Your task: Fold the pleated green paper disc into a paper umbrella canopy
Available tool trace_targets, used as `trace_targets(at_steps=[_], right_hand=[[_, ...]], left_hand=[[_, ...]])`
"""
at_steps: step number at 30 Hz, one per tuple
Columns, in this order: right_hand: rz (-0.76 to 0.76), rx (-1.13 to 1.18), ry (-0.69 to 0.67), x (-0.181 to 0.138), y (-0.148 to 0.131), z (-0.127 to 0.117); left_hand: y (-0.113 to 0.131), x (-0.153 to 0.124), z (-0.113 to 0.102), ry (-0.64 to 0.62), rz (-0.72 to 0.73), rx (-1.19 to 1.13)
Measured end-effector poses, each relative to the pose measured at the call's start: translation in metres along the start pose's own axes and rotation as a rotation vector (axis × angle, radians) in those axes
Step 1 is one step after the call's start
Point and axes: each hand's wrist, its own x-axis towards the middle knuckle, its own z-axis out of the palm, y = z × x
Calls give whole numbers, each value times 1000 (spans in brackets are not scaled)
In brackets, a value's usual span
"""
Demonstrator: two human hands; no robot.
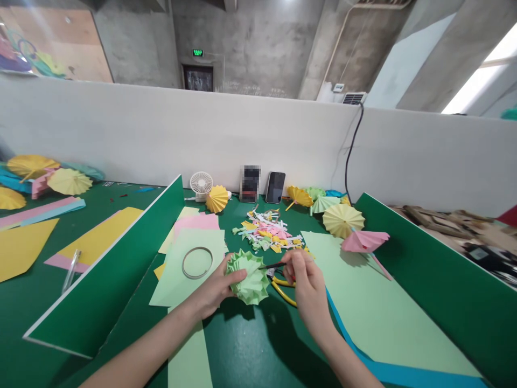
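My left hand [216,289] grips a pleated light-green paper umbrella top [248,275] from its left side, thumb on the folds. My right hand [305,280] is closed in a pinch on a thin dark stick [271,265] whose tip points into the centre of the green paper. Both hands hover above the green table [250,350]. Yellow-handled scissors [283,288] lie just under and between the hands.
A round metal ring [197,262] rests on green paper sheets [189,269] to the left. Paper scraps [269,230] lie behind the hands. Finished paper umbrellas [343,220] stand at the back right, a small fan [201,184] and a phone [276,187] against the partition. Green dividers flank the workspace.
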Motion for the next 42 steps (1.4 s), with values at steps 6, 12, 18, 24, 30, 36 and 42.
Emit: trace_targets(at_steps=[6, 12, 18, 24, 30, 36, 42], right_hand=[[-93, -152, -127, -4, -4, -2], [178, 161, -47, 7, 4, -2], [270, 318, 12, 6, 1, -1], [322, 434, 15, 8, 1, -2], [405, 551, 26, 11, 3, -3], [464, 592, 24, 12, 2, -3], [485, 550, -32, 15, 0, -6]], left_hand=[[2, 0, 2, 15, 3, -6], [2, -2, 2, 0, 1, -4], [3, -2, 1, -2, -3, -11], [4, -4, 2, -13, -11, -20], [1, -2, 0, -41, -11, -27], [-1, 0, -1, -58, -22, -31], [0, 0, -1, -56, -28, -29]])
